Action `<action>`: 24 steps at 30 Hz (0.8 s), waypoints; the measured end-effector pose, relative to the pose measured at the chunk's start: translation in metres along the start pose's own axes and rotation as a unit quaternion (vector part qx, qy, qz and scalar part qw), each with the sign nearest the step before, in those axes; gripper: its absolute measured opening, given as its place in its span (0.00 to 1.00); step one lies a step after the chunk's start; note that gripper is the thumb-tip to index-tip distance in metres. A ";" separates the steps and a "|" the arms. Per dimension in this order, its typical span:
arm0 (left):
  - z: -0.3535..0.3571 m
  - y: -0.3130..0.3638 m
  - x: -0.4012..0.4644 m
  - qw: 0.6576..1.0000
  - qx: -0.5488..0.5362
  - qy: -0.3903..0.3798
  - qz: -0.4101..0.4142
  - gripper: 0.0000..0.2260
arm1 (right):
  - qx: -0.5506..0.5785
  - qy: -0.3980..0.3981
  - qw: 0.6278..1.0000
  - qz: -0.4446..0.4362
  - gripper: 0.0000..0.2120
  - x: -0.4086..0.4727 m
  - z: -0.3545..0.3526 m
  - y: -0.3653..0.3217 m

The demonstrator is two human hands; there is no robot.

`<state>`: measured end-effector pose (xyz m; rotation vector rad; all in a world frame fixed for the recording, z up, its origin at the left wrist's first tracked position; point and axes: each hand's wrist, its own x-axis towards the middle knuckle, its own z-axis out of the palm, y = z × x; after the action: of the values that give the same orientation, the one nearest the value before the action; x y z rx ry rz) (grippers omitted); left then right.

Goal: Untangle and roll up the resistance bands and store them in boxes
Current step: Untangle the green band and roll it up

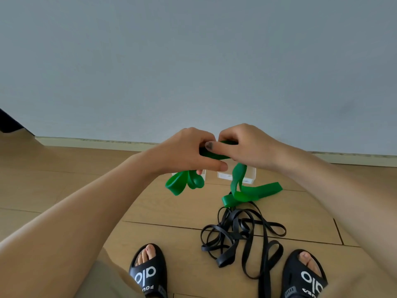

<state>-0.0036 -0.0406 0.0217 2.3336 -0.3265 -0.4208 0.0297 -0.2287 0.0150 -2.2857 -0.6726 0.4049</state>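
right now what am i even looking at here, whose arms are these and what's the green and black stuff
This is one picture from a camera worn on a person's head, looking down at their own arms and sandalled feet. The left hand and right hand both hold a green resistance band in a grip, apparently rolling it; its loose loops hang down toward the wooden floor. A tangle of black bands lies on the floor between the feet. Two small clear boxes stand by the wall, partly hidden behind the hands.

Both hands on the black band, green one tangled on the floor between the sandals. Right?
No, colours swapped. In the head view the left hand and right hand grip the green band; the black band lies tangled on the floor between the sandals.
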 end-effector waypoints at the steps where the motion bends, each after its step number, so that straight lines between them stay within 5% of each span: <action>1: -0.001 -0.002 0.000 1.000 -0.014 -0.010 -0.005 0.15 | -0.002 0.006 1.000 -0.001 0.26 0.000 -0.004 0.001; 7: -0.011 -0.017 -0.002 0.995 0.000 -0.088 -0.051 0.14 | 0.058 0.034 0.997 0.038 0.22 -0.005 -0.037 0.017; 14: 0.000 -0.015 0.001 0.998 0.068 -0.011 -0.010 0.16 | 0.095 -0.065 0.991 0.066 0.21 -0.008 -0.029 0.005; 17: 0.007 -0.003 0.002 0.999 0.036 -0.035 0.014 0.07 | 0.064 -0.079 0.993 0.058 0.26 -0.004 -0.011 -0.005; 20: 0.010 -0.006 0.001 0.996 0.057 -0.059 -0.019 0.15 | 0.023 -0.106 0.992 0.065 0.23 -0.003 0.001 -0.004; 24: -0.005 -0.024 -0.003 0.996 0.025 -0.072 -0.052 0.15 | 0.075 -0.065 0.991 0.087 0.19 -0.003 -0.013 0.001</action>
<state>-0.0016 -0.0194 0.0084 2.3824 -0.2881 -0.6394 0.0339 -0.2379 0.0239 -2.1945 -0.4883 0.6709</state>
